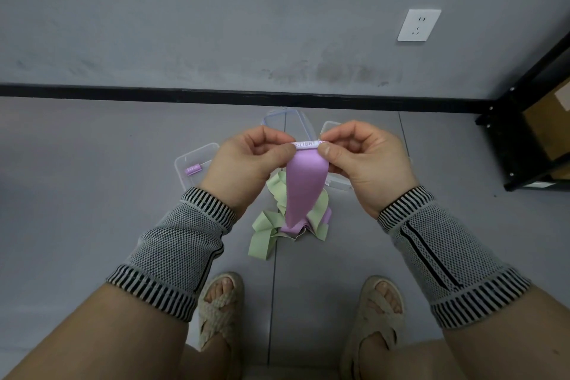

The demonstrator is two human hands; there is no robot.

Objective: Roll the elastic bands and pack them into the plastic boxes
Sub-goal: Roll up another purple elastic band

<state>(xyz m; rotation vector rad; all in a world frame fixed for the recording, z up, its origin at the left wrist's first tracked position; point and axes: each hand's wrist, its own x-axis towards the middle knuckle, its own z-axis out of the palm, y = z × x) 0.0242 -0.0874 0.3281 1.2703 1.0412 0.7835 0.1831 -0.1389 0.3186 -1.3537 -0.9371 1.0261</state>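
Hands, left (246, 163) and right (364, 160), pinch the purple band's (303, 188) top edge; rolling tightly and evenly should help it fit a box (197, 160).

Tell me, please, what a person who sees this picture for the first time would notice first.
First, the purple band at the centre: the left hand and the right hand both pinch its top edge, and it hangs down between them. Under it, green bands lie in a loose heap on the grey floor. To the left, a clear plastic box holds one rolled purple band.
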